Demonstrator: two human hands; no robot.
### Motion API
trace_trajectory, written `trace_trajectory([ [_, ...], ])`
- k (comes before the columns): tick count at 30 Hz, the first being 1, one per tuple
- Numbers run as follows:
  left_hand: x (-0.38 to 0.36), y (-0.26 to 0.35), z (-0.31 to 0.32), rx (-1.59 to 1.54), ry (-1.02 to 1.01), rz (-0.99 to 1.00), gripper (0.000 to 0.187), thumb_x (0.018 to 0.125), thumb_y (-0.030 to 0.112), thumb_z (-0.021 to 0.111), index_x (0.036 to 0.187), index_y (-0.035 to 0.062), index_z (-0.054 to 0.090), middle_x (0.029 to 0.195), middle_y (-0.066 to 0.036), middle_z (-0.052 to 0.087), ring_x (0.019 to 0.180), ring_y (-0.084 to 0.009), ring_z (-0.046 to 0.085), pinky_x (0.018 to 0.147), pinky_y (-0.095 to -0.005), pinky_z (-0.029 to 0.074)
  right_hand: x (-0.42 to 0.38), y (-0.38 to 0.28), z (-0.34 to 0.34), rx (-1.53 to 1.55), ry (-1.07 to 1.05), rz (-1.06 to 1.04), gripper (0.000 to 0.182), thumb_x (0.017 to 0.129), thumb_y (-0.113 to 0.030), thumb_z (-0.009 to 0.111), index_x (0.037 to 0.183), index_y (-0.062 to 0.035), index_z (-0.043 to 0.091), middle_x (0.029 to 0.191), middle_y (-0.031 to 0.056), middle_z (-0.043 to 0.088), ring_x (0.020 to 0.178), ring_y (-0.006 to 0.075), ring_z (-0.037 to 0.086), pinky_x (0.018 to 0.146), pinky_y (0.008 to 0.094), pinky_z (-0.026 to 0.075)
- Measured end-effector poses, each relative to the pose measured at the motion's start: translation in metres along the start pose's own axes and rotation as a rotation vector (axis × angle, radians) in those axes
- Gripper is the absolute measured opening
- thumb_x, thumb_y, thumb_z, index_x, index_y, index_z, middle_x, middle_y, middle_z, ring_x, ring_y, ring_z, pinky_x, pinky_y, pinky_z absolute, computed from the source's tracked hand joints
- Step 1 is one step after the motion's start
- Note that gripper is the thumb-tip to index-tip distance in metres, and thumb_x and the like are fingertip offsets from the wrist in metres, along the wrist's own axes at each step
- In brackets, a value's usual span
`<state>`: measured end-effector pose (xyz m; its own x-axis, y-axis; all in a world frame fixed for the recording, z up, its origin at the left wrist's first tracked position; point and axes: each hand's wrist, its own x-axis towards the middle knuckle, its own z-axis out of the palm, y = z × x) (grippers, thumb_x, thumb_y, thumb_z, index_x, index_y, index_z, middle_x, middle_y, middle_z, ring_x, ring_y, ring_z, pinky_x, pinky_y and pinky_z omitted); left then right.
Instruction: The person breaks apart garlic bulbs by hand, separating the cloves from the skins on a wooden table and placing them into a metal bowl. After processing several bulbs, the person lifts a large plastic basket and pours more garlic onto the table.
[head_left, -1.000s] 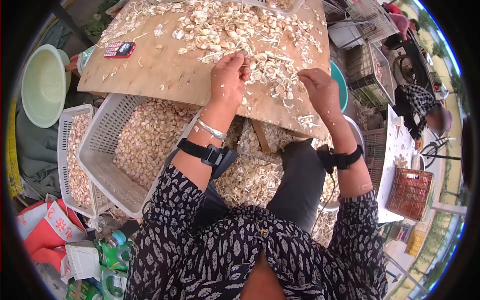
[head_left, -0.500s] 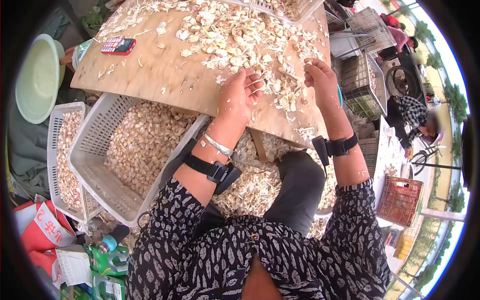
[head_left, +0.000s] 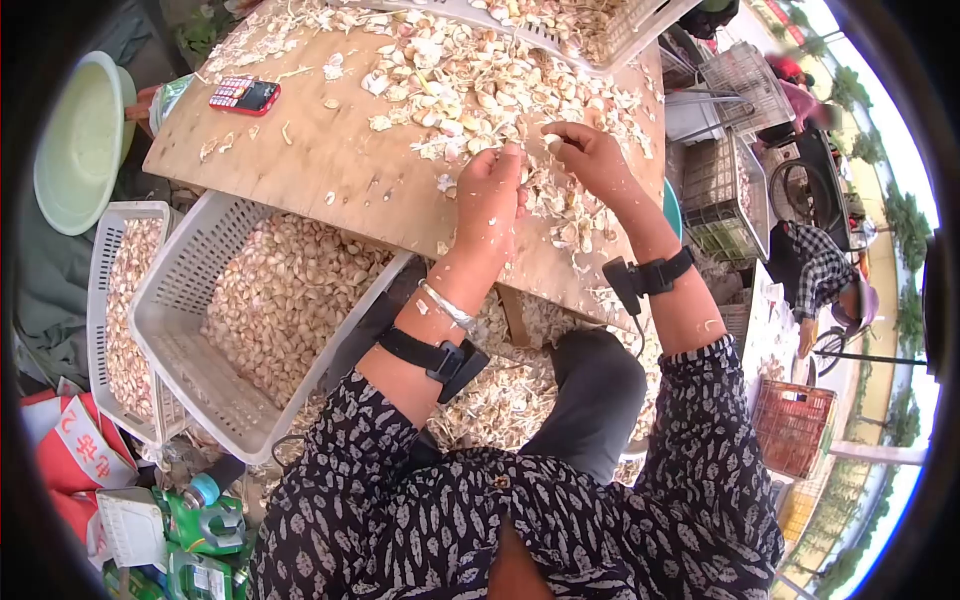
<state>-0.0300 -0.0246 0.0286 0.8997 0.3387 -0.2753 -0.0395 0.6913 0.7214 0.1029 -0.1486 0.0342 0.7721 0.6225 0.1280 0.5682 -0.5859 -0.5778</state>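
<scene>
My left hand is closed above the wooden board, thumb pressed against curled fingers. Whatever lies inside it is hidden. To its right, my right hand pinches a pale garlic clove between thumb and fingertips. Beyond both hands spreads a pile of garlic cloves mixed with papery skins. Bits of skin cling to my hands and forearms.
A white crate of garlic cloves stands at lower left beside a narrower crate. On the board lie a red phone and, at its far edge, another crate. A person in checked clothing works at right.
My right hand has moved left and slightly down, close to my left hand. The left hand's fingers have curled in more, and its thumb now presses on them.
</scene>
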Motion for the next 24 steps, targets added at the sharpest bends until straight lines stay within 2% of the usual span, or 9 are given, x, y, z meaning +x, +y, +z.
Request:
trace_trajectory([
  [2,-0.002,-0.009,0.002,0.193,0.001,0.108,0.024,0.09,0.029,0.059,0.087,0.0064,0.052,0.065,0.002,0.045,0.057,-0.0093,0.044,0.05,-0.0244,0.037,-0.032,-0.026,-0.017,0.408,-0.103,0.149,0.024,0.082,-0.006,0.059,0.106,-0.0031,0.062,0.081,0.0109,0.064,0.072,0.0157,0.06,0.069,0.0286,0.049],
  [4,-0.005,-0.018,0.01,0.759,-0.113,0.478,0.028,0.091,0.032,0.057,0.087,0.0051,0.051,0.064,0.002,0.044,0.056,-0.007,0.042,0.048,-0.0227,0.036,-0.058,-0.053,-0.032,0.385,-0.087,0.141,0.016,0.082,-0.002,0.059,0.097,-0.0006,0.064,0.079,0.0069,0.063,0.068,0.0113,0.057,0.065,0.0258,0.048],
  [5,-0.014,-0.016,0.011,0.831,-0.227,0.366,0.027,0.094,0.031,0.052,0.089,0.0042,0.053,0.065,0.003,0.043,0.056,-0.0056,0.041,0.048,-0.021,0.034,-0.068,-0.054,-0.034,0.281,-0.046,0.054,0.013,0.083,-0.003,0.058,0.094,0.0004,0.064,0.08,0.0053,0.064,0.068,0.0101,0.057,0.064,0.025,0.048],
  [6,-0.017,-0.022,0.011,0.831,-0.23,0.36,0.027,0.094,0.031,0.052,0.089,0.0042,0.053,0.065,0.003,0.043,0.056,-0.0056,0.041,0.048,-0.021,0.034,-0.078,-0.055,-0.033,0.18,-0.01,-0.029,0.011,0.084,-0.004,0.057,0.091,0.0014,0.065,0.08,0.0036,0.064,0.067,0.0089,0.057,0.062,0.0242,0.048],
  [8,-0.017,-0.03,0.012,0.401,-0.372,-0.05,0.026,0.096,0.03,0.048,0.094,0.0042,0.054,0.068,0.003,0.043,0.058,-0.0054,0.041,0.05,-0.0209,0.034,-0.088,-0.051,-0.027,0.218,0.009,0.023,0.012,0.086,-0.006,0.058,0.092,0.0011,0.065,0.078,0.0012,0.063,0.065,0.007,0.056,0.059,0.022,0.047],
  [11,-0.019,-0.029,0.011,0.149,-0.372,-0.144,0.03,0.097,0.029,0.045,0.106,0.0029,0.055,0.073,0.002,0.048,0.06,-0.0069,0.043,0.053,-0.0219,0.036,-0.092,-0.059,-0.028,0.567,0.186,0.379,0.016,0.086,-0.011,0.06,0.096,0.0006,0.067,0.071,0.0011,0.061,0.059,0.0056,0.053,0.052,0.02,0.045],
  [14,-0.019,-0.032,0.014,-0.096,-0.356,-0.185,0.035,0.098,0.029,0.043,0.117,0.001,0.053,0.077,0.0,0.051,0.062,-0.0086,0.045,0.054,-0.0219,0.037,-0.104,-0.052,-0.027,0.65,0.301,0.432,0.019,0.087,-0.015,0.061,0.095,0.0006,0.067,0.068,0.0003,0.059,0.057,0.0052,0.052,0.051,0.0198,0.045],
  [22,-0.036,-0.041,0.034,0.345,-0.36,0.229,0.035,0.097,0.027,0.047,0.118,-0.0002,0.055,0.071,0.004,0.05,0.061,-0.0049,0.042,0.054,-0.0215,0.039,-0.129,-0.056,-0.019,0.342,0.297,0.279,0.018,0.088,-0.017,0.059,0.085,0.0008,0.064,0.066,0.001,0.06,0.057,0.0065,0.051,0.053,0.0216,0.042],
  [24,-0.042,-0.039,0.031,0.586,-0.405,0.342,0.032,0.094,0.023,0.051,0.116,-0.0002,0.057,0.078,0.001,0.057,0.068,-0.0052,0.048,0.061,-0.022,0.043,-0.136,-0.053,-0.024,0.803,0.234,0.462,0.016,0.088,-0.015,0.058,0.087,0.0003,0.063,0.067,0.0017,0.059,0.056,0.0076,0.051,0.051,0.0219,0.042],
])
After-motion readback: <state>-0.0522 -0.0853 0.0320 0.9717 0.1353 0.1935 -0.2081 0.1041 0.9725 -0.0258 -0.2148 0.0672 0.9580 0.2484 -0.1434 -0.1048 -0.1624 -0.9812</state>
